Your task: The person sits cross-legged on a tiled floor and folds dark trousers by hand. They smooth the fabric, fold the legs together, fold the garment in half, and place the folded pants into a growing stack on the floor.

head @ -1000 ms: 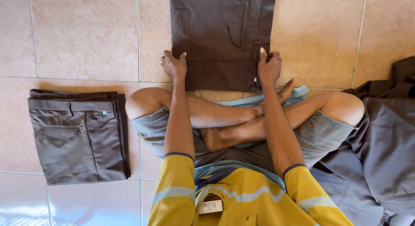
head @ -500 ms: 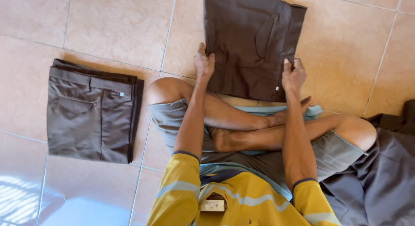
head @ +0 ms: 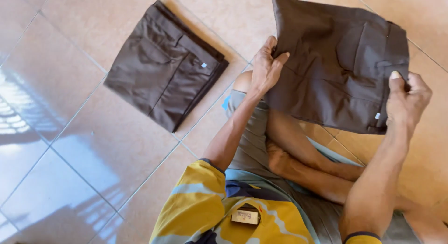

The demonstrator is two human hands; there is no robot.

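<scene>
Folded dark brown trousers [head: 336, 71] held up over crossed legs, gripped at both sides

Left hand [head: 268, 66] pinching the left edge, fingers curled over the cloth; right hand [head: 406, 101] clamped on the right edge near the waistband, thumb on top. Lifted off the tiled floor [head: 70, 150], tilted. Well apart to the left, lying flat on the tiles: a second folded pair [head: 165, 66]

On your left a folded stack of brown trousers [head: 165, 66] lies on the beige tiled floor [head: 70, 146] (sunlight glares off the tiles at the far left).
</scene>
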